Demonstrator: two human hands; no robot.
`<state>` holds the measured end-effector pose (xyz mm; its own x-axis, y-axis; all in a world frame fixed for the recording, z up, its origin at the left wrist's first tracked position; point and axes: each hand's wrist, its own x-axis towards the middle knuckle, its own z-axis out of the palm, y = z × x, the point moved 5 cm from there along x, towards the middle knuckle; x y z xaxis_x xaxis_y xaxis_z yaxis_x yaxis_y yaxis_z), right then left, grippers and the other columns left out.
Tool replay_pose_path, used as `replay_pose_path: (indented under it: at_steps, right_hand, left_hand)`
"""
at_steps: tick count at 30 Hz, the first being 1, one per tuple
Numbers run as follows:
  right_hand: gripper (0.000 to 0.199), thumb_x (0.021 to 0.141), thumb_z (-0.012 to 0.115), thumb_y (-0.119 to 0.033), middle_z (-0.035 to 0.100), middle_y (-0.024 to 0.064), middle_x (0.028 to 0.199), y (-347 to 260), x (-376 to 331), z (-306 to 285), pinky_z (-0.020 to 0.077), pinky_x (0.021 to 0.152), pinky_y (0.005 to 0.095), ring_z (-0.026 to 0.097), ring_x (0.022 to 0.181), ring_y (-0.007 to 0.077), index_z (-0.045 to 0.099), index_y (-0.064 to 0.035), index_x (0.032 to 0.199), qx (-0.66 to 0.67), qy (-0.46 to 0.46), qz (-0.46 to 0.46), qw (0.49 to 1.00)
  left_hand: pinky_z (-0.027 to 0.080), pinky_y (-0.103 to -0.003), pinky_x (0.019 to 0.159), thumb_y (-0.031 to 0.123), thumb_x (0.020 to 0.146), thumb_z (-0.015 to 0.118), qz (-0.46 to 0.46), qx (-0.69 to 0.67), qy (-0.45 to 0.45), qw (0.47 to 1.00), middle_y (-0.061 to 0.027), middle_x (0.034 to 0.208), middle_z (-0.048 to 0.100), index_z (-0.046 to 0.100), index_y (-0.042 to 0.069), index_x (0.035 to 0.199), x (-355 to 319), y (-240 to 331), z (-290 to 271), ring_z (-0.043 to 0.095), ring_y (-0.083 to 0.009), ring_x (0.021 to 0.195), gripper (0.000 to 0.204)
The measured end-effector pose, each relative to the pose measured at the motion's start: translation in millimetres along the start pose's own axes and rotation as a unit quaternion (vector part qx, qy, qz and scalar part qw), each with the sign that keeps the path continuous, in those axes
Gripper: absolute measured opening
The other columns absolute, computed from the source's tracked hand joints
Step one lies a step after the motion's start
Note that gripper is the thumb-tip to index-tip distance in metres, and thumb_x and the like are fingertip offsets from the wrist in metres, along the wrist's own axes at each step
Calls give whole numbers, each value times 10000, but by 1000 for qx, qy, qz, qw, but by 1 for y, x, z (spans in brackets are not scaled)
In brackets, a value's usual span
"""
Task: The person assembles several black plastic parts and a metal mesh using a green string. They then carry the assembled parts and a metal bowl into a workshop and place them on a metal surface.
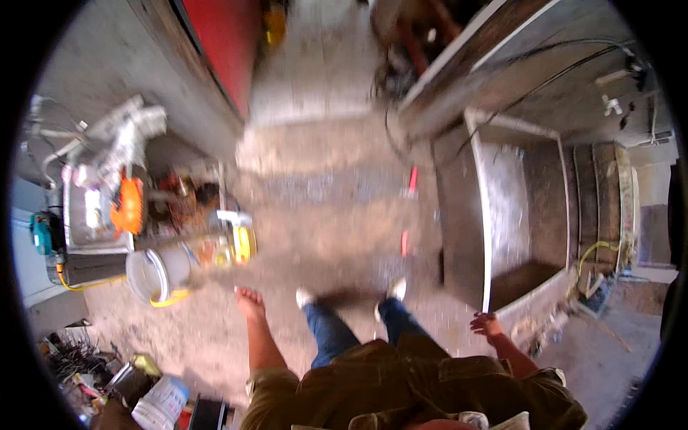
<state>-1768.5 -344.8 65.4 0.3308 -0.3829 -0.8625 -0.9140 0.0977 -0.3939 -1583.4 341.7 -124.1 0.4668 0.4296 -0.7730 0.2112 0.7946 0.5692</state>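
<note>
My left hand (250,304) hangs over the floor with nothing in it, its fingers loosely apart though a little blurred. Nearest to it on the left are a translucent bucket (137,279) and a yellow-rimmed container (245,244); the hand touches neither. On the other side, my right hand (488,325) is held out, fingers spread, holding nothing. Its fingertips show just beside the near corner of a large box with a white rim (486,244); whether they touch it I cannot tell.
A concrete step (315,154) and a doorway with a red door (226,43) lie ahead. Two red strips (404,242) are on the floor. An orange object (129,206) lies by a basin at left. A white bucket (163,401) stands among clutter. Black cables (545,86) cross the right wall.
</note>
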Motion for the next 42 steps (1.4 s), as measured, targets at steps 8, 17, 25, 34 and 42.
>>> replay_pose_path:
  at_steps: [8,17,25,34,42]
  right_hand:
    - [220,862,484,-210,617,81,745,-177,65,-53,474,551,285,587,607,158,535,-29,977,103,-43,-229,967]
    - [206,847,475,-194,613,58,725,-272,92,-98,450,533,267,562,589,131,558,-41,957,135,25,-252,958]
    - [170,840,500,-204,605,46,711,-303,85,-101,445,498,275,567,569,148,549,-64,925,209,131,-190,950]
    - [239,866,506,-248,553,24,658,-334,71,-161,416,527,231,500,557,96,573,-19,868,318,240,-290,870]
    - [360,902,429,-314,587,63,823,-499,-3,-316,453,586,225,545,646,105,486,-28,1113,395,383,-470,690]
  left_hand:
    - [207,-216,351,317,892,434,69,-136,-206,966,68,481,254,377,158,635,-144,35,197,216,-62,378,308]
    - [232,-239,393,323,898,425,20,-94,-303,948,49,517,269,383,148,629,-201,1,419,250,-81,418,324]
    - [241,-244,410,312,886,449,-144,24,-441,886,38,493,272,402,144,641,-180,-48,631,255,-91,411,301]
    - [306,-191,404,283,909,404,-322,253,-630,659,12,579,396,462,104,743,-344,-191,809,357,-64,460,251]
    - [471,-332,816,318,926,327,-302,320,-713,547,-193,1017,559,507,-45,967,-511,-315,887,567,-250,923,407]
